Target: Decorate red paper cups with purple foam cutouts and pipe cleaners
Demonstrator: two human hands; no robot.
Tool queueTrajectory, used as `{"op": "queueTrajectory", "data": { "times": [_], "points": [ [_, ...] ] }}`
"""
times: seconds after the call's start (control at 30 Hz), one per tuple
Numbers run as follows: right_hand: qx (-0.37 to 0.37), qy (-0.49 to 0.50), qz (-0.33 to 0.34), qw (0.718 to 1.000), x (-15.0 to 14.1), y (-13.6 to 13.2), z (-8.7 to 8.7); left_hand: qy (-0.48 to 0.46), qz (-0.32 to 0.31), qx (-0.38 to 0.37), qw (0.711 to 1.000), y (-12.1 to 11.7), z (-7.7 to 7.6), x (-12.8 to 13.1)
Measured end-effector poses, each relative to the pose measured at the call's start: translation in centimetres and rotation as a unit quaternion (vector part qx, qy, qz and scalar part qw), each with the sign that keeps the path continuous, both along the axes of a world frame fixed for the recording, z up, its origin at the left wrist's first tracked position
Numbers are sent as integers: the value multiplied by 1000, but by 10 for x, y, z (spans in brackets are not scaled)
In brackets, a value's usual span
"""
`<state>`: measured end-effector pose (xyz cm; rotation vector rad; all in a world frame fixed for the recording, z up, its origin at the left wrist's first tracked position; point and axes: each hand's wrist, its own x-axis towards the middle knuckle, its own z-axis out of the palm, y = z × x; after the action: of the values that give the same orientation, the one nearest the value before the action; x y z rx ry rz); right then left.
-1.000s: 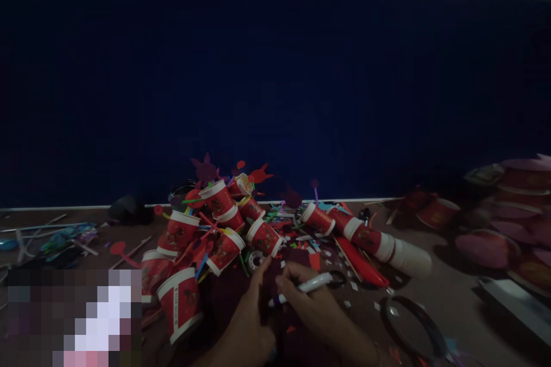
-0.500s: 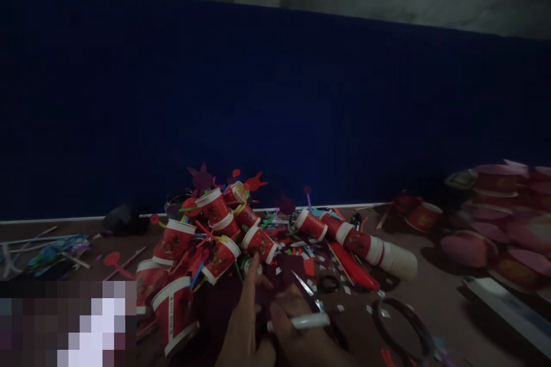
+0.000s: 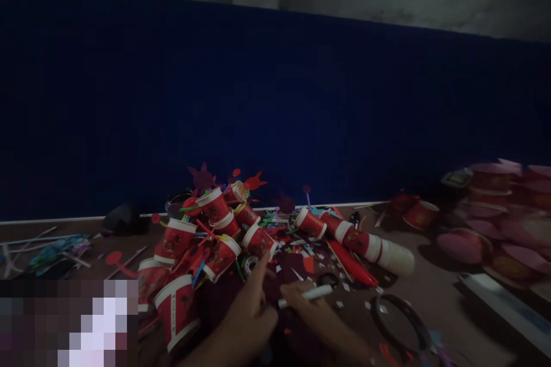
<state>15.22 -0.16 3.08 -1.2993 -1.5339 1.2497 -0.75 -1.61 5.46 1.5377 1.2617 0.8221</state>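
Observation:
My left hand (image 3: 252, 312) rests low in the middle of the view, index finger stretched out and thumb apart. Beneath it lies dark purple paper (image 3: 226, 304). Just right of it, my right hand (image 3: 307, 301) is closed around a white marker pen (image 3: 317, 292), its narrow end pointing left toward the paper. A pointed silver blade tip (image 3: 297, 273) shows beyond the right hand; the hand covers the rest. Past the left fingertip lies a red paper cup (image 3: 258, 239), with a small round white roll (image 3: 249, 265) beside the finger.
Red paper cups (image 3: 174, 241) with coloured sticks and cutouts are heaped left. A stack of cups (image 3: 365, 243) lies right, beside a long red object (image 3: 353, 264). Black tape rolls (image 3: 400, 321) and paper scraps lie nearer. Pink-topped cups (image 3: 491, 235) stand far right; a blue partition (image 3: 275, 97) rises behind.
My right hand has shifted right and slightly up with the marker pen, covering most of the silver blade. My left hand's wrist has swung left and its fingertip has moved right.

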Motion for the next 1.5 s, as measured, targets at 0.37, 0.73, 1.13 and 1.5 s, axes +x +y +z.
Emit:
{"op": "queueTrajectory", "data": {
  "times": [0.37,0.73,1.13,1.5],
  "points": [
    [227,-390,28,892,33,58,5,311,-124,108,936,9,-20,1],
    [155,-449,79,877,68,46,11,338,-88,99,932,21,-7,-6],
    [202,-533,88,817,69,38,13,112,39,66,991,34,39,-22],
    [371,-379,-107,841,102,66,17,-258,85,-78,959,54,39,-26]
  ]
}}
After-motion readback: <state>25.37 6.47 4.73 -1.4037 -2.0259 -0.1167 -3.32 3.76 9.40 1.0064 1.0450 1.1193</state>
